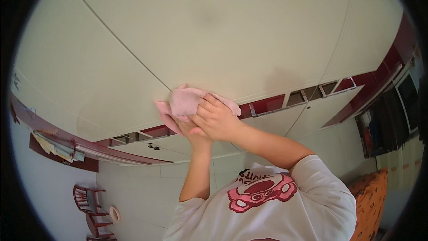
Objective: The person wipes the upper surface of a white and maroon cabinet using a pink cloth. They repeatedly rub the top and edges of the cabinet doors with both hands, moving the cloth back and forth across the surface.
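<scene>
- Head view: both hands work a pink cloth (185, 101) against the pale cabinet front (249, 40), apparently wiping it at the seam just above the dark red strip (269, 103).
- The right hand (218, 118) bends its fingers together over the cloth's lower edge; the left hand (188, 129) sits beneath, its grip mostly hidden, so I cannot tell it.
- The next move seems to call for steady pressure, with loose folds kept gathered.
- The bunched cloth's long axis runs roughly left to right, its narrow end pointing right.

The right hand (218, 119) overlaps the left hand (191, 129). Both touch a soft pink fabric cloth (186, 101) against smooth cream cabinet panels (249, 31).
</scene>
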`<state>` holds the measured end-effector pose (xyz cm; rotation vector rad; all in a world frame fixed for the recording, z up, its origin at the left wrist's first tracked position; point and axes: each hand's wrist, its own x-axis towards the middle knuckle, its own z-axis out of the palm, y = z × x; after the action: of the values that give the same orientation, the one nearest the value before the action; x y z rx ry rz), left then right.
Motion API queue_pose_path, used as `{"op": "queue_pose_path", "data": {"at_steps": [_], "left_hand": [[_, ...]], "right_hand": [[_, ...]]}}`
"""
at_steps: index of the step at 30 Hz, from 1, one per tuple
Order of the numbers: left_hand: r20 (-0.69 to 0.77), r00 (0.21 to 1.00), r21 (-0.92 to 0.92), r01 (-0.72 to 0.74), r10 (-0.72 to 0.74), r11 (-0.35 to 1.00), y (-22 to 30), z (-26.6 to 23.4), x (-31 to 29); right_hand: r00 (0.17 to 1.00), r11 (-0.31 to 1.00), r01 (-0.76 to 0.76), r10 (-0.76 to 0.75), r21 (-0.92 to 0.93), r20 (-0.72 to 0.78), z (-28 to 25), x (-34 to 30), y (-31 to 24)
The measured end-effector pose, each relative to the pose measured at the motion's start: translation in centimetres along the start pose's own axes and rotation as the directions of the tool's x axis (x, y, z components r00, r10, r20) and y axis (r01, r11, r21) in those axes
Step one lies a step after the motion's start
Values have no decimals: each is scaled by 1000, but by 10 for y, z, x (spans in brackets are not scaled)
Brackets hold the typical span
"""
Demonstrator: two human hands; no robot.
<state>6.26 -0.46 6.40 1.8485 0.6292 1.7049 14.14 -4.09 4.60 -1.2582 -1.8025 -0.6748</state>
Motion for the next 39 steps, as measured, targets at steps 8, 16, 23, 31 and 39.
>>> {"op": "queue_pose_path", "data": {"at_steps": [8, 16, 23, 31, 39], "left_hand": [[507, 847, 433, -411, 160, 802, 11, 31, -51], [608, 754, 252, -482, 250, 839, 19, 124, -108], [691, 682, 143, -456, 242, 878, 47, 180, -131], [603, 747, 187, -475, 280, 860, 52, 180, -132], [345, 923, 460, -323, 169, 827, -2, 114, -118]], "right_hand": [[971, 967, -232, 237, -103, 35, -56, -80, 24], [886, 869, -462, 447, -177, -121, -138, -138, 69], [786, 776, -618, 607, -127, -119, -172, -184, 93], [810, 816, -577, 565, -39, -158, -164, -180, 91], [958, 926, -264, 284, -268, 36, -120, -122, 62]]}}
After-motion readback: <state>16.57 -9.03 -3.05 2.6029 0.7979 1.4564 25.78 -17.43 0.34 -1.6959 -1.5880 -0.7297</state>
